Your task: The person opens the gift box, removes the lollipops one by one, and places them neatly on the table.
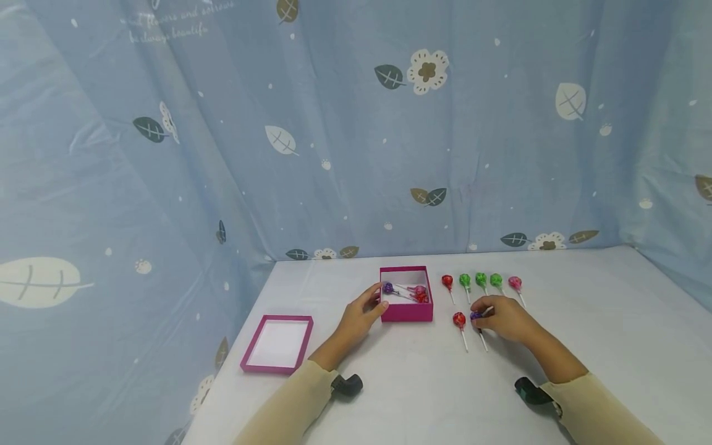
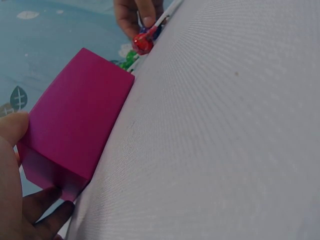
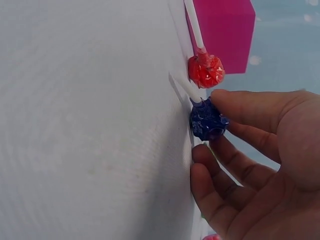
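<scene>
While left hand (image 1: 358, 314) grips pink box (image 1: 408, 313) from left, right hand (image 1: 505, 317) pinches blue lollipop (image 3: 206, 121).

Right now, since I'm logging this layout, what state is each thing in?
Box: open, upright, lollipops inside
Lid: off, lying on the table
Blue lollipop: wrapped, pinched by the right hand
Front red lollipop: wrapped, lying on the table
Back-row lollipops: lying on the table
Left hand: gripping the box

Left hand (image 2: 11, 200) against magenta box (image 2: 80, 112)
</scene>
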{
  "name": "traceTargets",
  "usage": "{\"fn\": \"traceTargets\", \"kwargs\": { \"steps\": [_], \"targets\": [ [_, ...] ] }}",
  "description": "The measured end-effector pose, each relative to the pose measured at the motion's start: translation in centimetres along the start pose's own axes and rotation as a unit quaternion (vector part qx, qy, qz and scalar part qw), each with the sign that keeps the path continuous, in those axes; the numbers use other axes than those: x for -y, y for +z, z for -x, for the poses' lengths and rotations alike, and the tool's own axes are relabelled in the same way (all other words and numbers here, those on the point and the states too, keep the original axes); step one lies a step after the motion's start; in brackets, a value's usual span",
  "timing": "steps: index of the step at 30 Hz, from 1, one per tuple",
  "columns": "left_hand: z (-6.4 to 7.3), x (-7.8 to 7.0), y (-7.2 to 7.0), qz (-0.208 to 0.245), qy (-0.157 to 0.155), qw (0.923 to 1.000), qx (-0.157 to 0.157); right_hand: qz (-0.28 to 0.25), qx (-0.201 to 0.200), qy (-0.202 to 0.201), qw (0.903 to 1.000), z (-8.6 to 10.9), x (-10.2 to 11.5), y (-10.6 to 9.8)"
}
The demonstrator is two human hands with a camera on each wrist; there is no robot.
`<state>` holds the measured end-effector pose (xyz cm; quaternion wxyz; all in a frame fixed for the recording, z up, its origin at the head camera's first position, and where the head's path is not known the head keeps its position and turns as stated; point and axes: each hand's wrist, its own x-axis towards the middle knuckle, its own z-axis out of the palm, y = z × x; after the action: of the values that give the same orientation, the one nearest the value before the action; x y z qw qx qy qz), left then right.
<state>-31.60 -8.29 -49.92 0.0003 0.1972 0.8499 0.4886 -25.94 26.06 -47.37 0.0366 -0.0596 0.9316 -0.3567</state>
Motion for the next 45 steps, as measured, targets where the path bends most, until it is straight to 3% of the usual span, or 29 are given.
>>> {"fn": "traceTargets", "kwargs": {
  "steps": [11, 20, 29, 45],
  "targets": [
    [-0.1, 0.1, -0.2, -0.004, -0.003, 1.0, -0.001, 0.002, 0.0, 0.004, 1.0, -1.0, 0.8, -0.6],
    [-0.1, 0.2, -0.3, -0.005, -0.008, 1.0, -0.001, -0.008, -0.001, -0.01, 0.9999, -2.3, 3.6, -0.8],
    [-0.2, 0.3, -0.3, 0.006, -0.013, 0.9999, 0.001, 0.022, -0.004, -0.043, 0.9988, -4.2, 7.1, -0.6],
    [0.2, 0.0, 0.2, 0.007, -0.01, 0.9999, 0.002, -0.007, 0.006, -0.075, 0.9971, -7.2, 11.5, 2.3]
  ]
}}
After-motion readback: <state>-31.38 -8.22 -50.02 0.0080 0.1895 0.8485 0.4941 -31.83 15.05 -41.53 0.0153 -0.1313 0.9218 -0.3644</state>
